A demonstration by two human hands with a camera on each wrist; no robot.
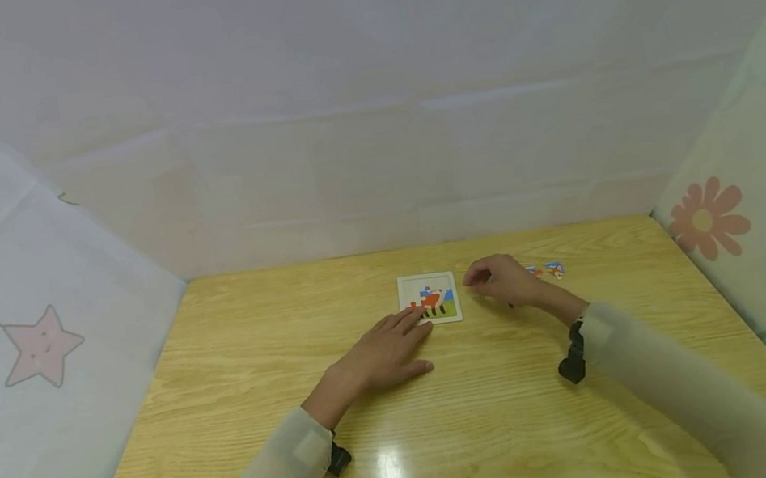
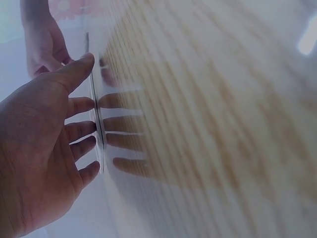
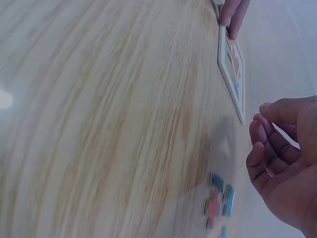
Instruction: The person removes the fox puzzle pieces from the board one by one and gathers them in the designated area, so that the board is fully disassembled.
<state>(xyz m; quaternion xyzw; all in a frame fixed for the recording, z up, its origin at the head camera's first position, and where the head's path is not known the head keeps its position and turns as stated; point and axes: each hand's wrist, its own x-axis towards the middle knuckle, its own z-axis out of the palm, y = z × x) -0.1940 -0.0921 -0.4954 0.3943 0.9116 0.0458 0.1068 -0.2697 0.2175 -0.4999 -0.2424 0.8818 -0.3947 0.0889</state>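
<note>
A small framed jigsaw puzzle (image 1: 457, 294) lies flat on the wooden table, showing an animal picture in red, blue and green; its left part is plain pale. My left hand (image 1: 387, 350) lies over the frame's lower left corner, fingers stretched out, their tips touching it. In the left wrist view, the left hand (image 2: 42, 134) has its fingertips along the thin board edge (image 2: 97, 109). Just right of the frame hovers my right hand (image 1: 506, 280), fingers loosely bent. In the right wrist view, the right hand (image 3: 287, 153) has thumb and index tips close together, with nothing visible between them.
Loose puzzle pieces (image 1: 555, 270) lie on the table right of the right hand, partly covered by it in the head view. A red and blue piece (image 3: 214, 203) shows in the right wrist view. Pale cloth walls (image 1: 374, 175) surround the wooden table (image 1: 256, 330).
</note>
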